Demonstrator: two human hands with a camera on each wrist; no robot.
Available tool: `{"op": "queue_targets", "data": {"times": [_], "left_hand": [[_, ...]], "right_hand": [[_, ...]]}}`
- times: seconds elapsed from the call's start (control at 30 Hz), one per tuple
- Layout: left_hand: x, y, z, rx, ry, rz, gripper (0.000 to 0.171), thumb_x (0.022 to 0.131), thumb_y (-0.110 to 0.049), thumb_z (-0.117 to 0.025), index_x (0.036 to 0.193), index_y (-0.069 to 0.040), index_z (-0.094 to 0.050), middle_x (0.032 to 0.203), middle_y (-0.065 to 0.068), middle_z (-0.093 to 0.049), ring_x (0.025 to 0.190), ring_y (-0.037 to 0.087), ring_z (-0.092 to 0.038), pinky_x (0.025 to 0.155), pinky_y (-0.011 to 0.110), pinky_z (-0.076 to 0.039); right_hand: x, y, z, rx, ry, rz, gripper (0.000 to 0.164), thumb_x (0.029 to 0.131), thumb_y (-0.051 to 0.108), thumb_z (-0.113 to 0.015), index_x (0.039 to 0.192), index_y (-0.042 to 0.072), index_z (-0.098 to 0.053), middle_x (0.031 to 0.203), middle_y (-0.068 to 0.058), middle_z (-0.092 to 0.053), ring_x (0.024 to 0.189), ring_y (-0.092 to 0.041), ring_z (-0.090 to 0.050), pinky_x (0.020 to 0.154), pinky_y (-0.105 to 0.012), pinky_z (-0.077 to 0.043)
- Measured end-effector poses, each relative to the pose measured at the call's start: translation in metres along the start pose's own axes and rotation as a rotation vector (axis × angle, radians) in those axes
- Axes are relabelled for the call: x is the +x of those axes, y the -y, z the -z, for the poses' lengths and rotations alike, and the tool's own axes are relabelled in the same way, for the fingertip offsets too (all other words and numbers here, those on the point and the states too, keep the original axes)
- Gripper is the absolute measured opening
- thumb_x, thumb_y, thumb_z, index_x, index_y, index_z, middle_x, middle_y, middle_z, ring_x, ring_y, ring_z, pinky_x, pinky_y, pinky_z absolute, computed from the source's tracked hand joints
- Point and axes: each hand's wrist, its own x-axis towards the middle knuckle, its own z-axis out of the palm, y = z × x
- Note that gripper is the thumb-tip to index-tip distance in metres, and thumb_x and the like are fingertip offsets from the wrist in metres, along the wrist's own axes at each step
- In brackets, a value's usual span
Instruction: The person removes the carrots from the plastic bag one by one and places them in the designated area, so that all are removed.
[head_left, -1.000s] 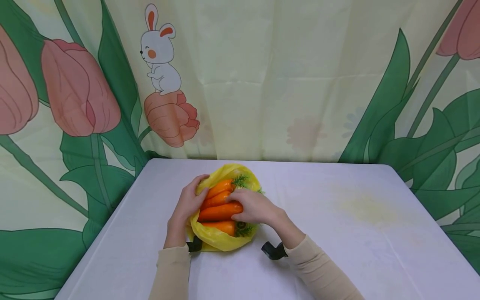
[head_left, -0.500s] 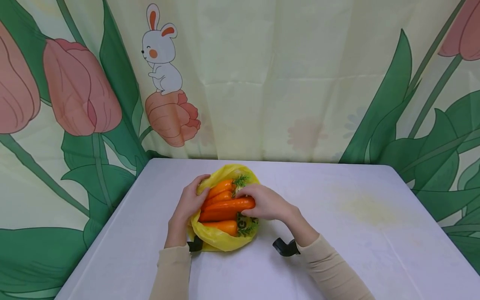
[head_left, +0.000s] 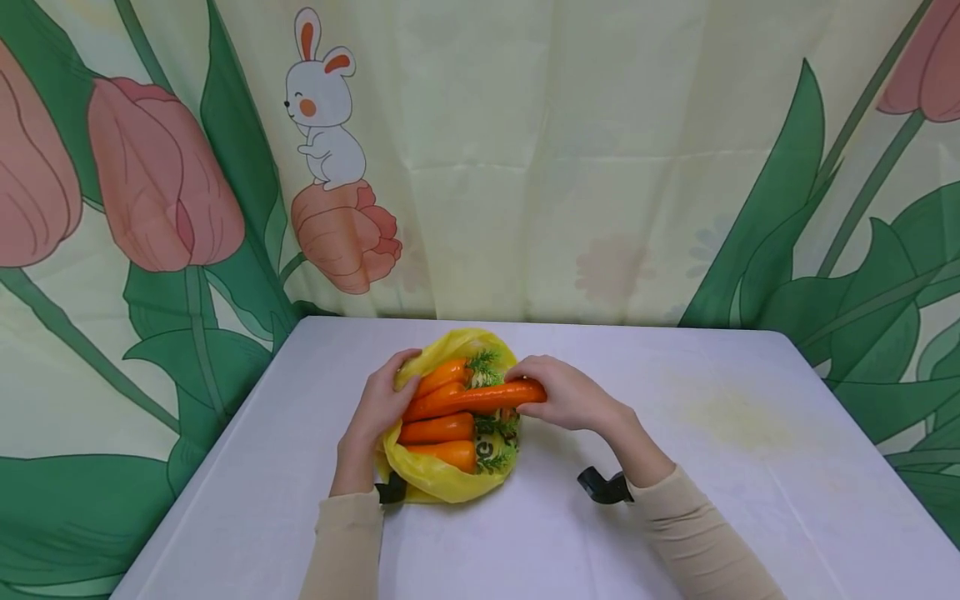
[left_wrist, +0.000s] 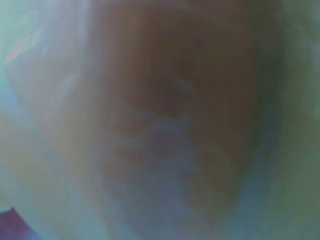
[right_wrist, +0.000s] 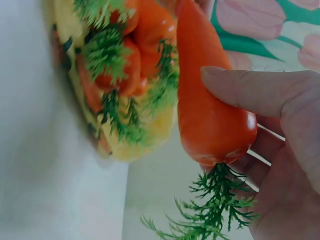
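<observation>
A yellow plastic bag (head_left: 438,485) lies on the table, its mouth spread wide around several orange carrots (head_left: 438,429) with green leafy tops. My left hand (head_left: 378,404) grips the bag's left rim, thumb on the inner side. Between thumb and fingers, my right hand (head_left: 576,397) holds a carrot (head_left: 480,398) by its thick end at the bag's right side. In the head view this carrot's tip still lies over the others. The right wrist view shows the held carrot (right_wrist: 210,115) up close, its green top hanging below the hand. Blur hides detail in the left wrist view.
The white-covered table (head_left: 712,467) extends on both sides of the bag. Behind it hangs a curtain (head_left: 600,167) printed with tulips and a rabbit. Black wrist-camera mounts (head_left: 602,485) stick out near both wrists.
My right hand has moved right and slightly up, drawing one carrot partly out over the bag's right edge. The left hand stays on the rim.
</observation>
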Motion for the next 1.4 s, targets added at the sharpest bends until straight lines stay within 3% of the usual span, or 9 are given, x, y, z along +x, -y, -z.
{"op": "queue_targets", "data": {"times": [0.43,0.83,1.17,1.4], "left_hand": [[0.001,-0.001,0.001,-0.015,0.009,-0.012,0.043,0.101,-0.013,-0.06,0.143,-0.013,-0.053,0.139,0.014,-0.057,0.121,0.033,-0.054,0.107,0.052,-0.041],[0.001,-0.001,0.002,-0.009,0.002,-0.017,0.041,0.101,-0.013,-0.061,0.142,-0.014,-0.055,0.137,0.014,-0.058,0.121,0.033,-0.055,0.106,0.051,-0.041],[0.001,-0.001,0.002,-0.012,0.002,-0.001,0.042,0.101,-0.014,-0.06,0.142,-0.015,-0.054,0.139,0.012,-0.058,0.123,0.031,-0.054,0.107,0.051,-0.04],[0.001,0.003,0.001,-0.022,-0.003,-0.037,0.042,0.1,-0.011,-0.062,0.142,-0.013,-0.055,0.138,0.013,-0.058,0.122,0.032,-0.055,0.106,0.051,-0.041]], "right_hand": [[-0.018,-0.029,0.01,-0.027,-0.057,-0.002,0.031,0.088,0.008,-0.078,0.116,0.012,-0.067,0.109,0.0,-0.064,0.093,-0.018,-0.056,0.084,-0.043,-0.049],[-0.03,-0.06,0.02,-0.044,-0.106,-0.073,0.033,0.085,0.001,-0.079,0.115,0.007,-0.066,0.107,-0.003,-0.065,0.093,-0.022,-0.058,0.086,-0.046,-0.05],[-0.032,-0.09,0.022,-0.054,-0.136,-0.1,0.032,0.084,-0.004,-0.076,0.113,0.003,-0.066,0.107,-0.008,-0.066,0.095,-0.028,-0.059,0.091,-0.05,-0.048],[-0.028,-0.106,0.02,-0.038,-0.128,-0.183,0.033,0.086,-0.005,-0.073,0.117,0.001,-0.065,0.111,-0.013,-0.065,0.101,-0.032,-0.058,0.095,-0.053,-0.046]]}}
